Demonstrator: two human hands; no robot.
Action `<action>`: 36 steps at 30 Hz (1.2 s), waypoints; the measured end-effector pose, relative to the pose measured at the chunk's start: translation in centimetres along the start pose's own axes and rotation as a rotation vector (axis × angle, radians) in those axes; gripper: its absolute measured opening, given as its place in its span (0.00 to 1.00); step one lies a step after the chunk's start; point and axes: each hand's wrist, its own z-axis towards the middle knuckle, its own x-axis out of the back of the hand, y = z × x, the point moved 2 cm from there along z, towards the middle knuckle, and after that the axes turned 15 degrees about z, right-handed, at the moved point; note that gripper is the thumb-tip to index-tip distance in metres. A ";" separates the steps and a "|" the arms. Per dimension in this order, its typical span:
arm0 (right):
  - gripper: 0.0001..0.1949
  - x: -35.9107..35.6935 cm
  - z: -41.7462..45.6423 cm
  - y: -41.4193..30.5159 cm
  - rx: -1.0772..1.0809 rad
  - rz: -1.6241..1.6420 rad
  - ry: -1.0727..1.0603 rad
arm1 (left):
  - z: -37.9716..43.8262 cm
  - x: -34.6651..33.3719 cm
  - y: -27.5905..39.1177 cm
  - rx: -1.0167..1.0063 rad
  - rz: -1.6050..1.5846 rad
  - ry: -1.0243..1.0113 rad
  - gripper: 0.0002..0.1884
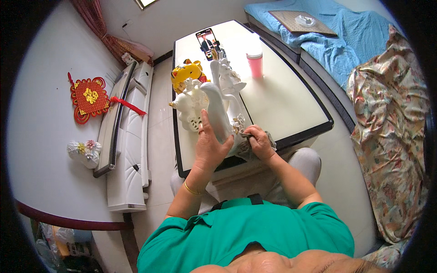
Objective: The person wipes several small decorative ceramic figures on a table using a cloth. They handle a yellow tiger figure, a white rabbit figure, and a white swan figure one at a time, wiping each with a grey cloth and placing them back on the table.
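A white ceramic-like figurine (pixel 218 111) with curved necks and gold-touched flowers stands at the near left of the table. My left hand (pixel 211 145) rests with spread fingers against its near side; whether it grips the figurine is unclear. On the right, my right hand (pixel 260 142) pinches a crumpled grey cloth (pixel 245 150) beside the gilded flowers at the figurine's base. Another white ornament (pixel 193 102), rounded with openwork and a gold tip, is left of the curved figure. Behind it sits a yellow tiger figure (pixel 187 73).
A phone (pixel 207 44) with a lit screen and a pink cup with a white lid (pixel 254 65) are farther back on the black-edged table (pixel 290 112). A white cabinet (pixel 128 153) stands left; a sofa under a blue cover (pixel 327 51) stands right.
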 end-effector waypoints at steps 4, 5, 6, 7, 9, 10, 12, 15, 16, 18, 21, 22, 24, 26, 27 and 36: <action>0.15 0.1 0.4 0.9 -0.209 0.387 0.202 | -1.1 0.7 0.2 0.008 -0.022 -0.003 0.58; 0.14 0.4 1.0 0.8 -0.234 0.450 0.268 | -1.1 0.8 0.2 0.019 -0.036 -0.021 0.57; 0.14 0.5 1.8 0.5 -0.258 0.514 0.341 | -1.1 0.9 0.0 0.029 -0.049 -0.038 0.57; 0.14 0.7 2.7 0.1 -0.335 0.571 0.448 | -1.1 1.1 -0.1 0.029 -0.060 -0.058 0.56; 0.13 1.2 5.3 -1.8 -0.291 0.561 0.461 | -1.1 1.3 -0.5 0.026 -0.079 -0.097 0.55; 0.13 1.3 6.8 -3.1 -0.198 0.570 0.437 | -1.1 1.4 -0.8 0.002 -0.088 -0.091 0.55; 0.12 1.6 10.0 -6.0 -0.121 0.657 0.439 | -1.0 1.7 -1.2 -0.049 -0.105 -0.075 0.54; 0.10 1.4 14.6 -10.9 0.102 0.770 0.366 | -1.0 2.2 -2.1 -0.073 -0.169 -0.153 0.54; 0.10 1.1 16.1 -12.4 0.205 0.667 0.335 | -0.9 2.3 -2.3 -0.094 -0.157 -0.143 0.54; 0.11 0.2 18.4 -14.9 0.375 0.416 0.292 | -0.7 2.6 -2.5 -0.137 -0.132 -0.123 0.53; 0.15 -2.5 21.8 -16.8 0.709 -0.128 0.164 | 0.1 2.7 -2.0 -0.159 -0.005 0.035 0.52; 0.13 -3.6 22.3 -16.8 0.709 -0.403 0.084 | 0.5 2.3 -1.7 -0.094 -0.064 -0.009 0.51; 0.07 -4.4 22.7 -15.6 0.298 -0.920 -0.137 | 1.2 1.3 -1.1 0.029 -0.224 -0.052 0.50; 0.06 -4.2 22.4 -15.3 0.290 -0.894 -0.083 | 1.2 0.6 -0.7 0.052 -0.120 -0.088 0.48; 0.06 -3.6 22.3 -15.2 0.241 -0.853 -0.101 | 1.2 0.4 -0.7 0.049 -0.088 -0.069 0.47; 0.12 -3.3 23.1 -15.0 0.200 -0.630 -0.029 | 0.8 0.0 -1.5 -0.033 -0.128 0.054 0.45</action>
